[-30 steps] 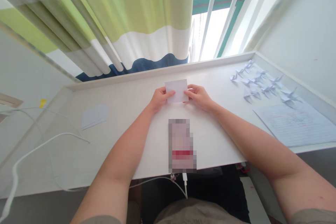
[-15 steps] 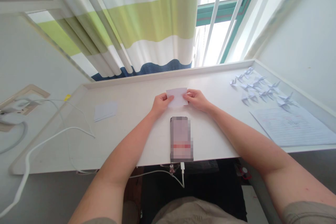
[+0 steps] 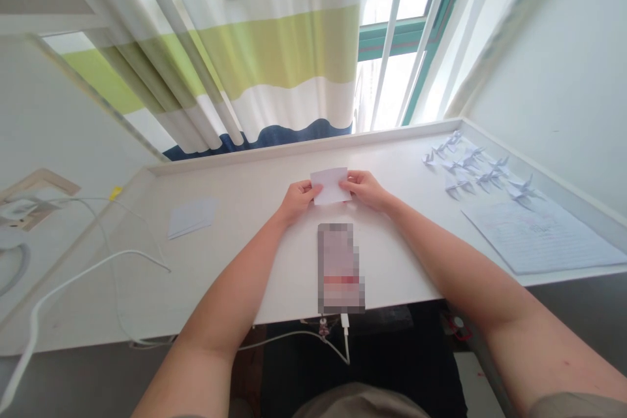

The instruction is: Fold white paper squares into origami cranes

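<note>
The white tabletop (image 3: 392, 261) carries everything, and I'll take the phone (image 3: 337, 268) near its front edge as my marker. Well to the phone's right lies a written sheet (image 3: 539, 235); beyond that, farther from the person, stands a cluster of folded paper figures (image 3: 470, 158), which look finished. Well to the phone's left lie some loose papers (image 3: 193, 215), flat and, I'd judge, not yet worked. Just beyond the phone is the small white paper (image 3: 330, 186), its shaping apparently barely begun; I can't tell whether it is doubled. The left hand (image 3: 296, 201) and right hand (image 3: 366, 189) pinch its opposite sides, thumbs in front, fingers closed behind.
</note>
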Tool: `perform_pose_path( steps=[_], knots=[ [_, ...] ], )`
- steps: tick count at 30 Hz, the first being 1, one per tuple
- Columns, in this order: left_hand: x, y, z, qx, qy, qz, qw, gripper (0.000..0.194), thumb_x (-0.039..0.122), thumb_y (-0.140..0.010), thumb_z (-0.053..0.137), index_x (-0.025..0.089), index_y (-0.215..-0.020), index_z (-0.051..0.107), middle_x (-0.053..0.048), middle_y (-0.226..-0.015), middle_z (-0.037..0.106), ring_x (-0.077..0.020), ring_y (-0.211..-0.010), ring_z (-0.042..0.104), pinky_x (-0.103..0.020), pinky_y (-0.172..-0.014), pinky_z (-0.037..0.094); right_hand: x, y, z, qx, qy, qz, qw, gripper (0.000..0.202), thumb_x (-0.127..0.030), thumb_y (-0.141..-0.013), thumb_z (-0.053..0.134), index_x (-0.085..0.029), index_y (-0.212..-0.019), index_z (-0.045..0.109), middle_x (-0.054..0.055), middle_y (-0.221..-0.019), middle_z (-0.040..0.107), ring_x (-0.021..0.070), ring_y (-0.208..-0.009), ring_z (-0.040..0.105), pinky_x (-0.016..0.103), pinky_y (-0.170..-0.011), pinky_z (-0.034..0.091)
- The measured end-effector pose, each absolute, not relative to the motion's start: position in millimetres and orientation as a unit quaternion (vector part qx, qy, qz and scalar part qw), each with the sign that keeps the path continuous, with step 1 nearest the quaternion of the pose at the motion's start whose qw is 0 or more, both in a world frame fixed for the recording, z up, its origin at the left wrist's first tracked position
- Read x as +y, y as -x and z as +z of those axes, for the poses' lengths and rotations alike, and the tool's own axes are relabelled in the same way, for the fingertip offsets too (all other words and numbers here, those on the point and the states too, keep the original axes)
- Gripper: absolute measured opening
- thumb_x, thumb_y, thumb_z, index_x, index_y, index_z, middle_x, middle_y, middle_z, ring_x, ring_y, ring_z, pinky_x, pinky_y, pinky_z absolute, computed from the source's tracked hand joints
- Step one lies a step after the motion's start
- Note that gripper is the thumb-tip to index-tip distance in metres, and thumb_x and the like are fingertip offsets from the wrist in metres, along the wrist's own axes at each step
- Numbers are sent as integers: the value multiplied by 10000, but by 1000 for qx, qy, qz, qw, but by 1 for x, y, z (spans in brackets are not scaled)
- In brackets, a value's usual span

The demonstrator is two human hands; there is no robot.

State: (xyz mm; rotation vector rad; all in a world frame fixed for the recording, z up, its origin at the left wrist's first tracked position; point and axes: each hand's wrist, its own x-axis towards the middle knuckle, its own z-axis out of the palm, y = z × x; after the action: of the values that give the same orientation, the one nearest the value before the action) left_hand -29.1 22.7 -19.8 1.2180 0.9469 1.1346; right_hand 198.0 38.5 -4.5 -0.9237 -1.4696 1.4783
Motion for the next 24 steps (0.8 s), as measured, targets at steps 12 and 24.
perform_pose_path(
  steps=[12,24],
  knots=[
    [22,37,-6,395,-500,481,602,298,427,-776,779,152,-872,839,-99,-884,791,-225,-826,707,-370,-828,540,43,-208,-6,-550,361,614,436,300,-473,-829,807,-181,-893,824,98,-939,786,228,-795,716,400,-756,634],
    [13,32,-5,431,-575,440,539,326,436,-740,890,175,-920,815,-32,-798,747,-145,-708,608,-289,-686,455,40,-208,-4,-618,374,532,442,547,-712,-764,829,-196,-843,669,122,-1087,808,191,-843,673,318,-753,506]
  ],
)
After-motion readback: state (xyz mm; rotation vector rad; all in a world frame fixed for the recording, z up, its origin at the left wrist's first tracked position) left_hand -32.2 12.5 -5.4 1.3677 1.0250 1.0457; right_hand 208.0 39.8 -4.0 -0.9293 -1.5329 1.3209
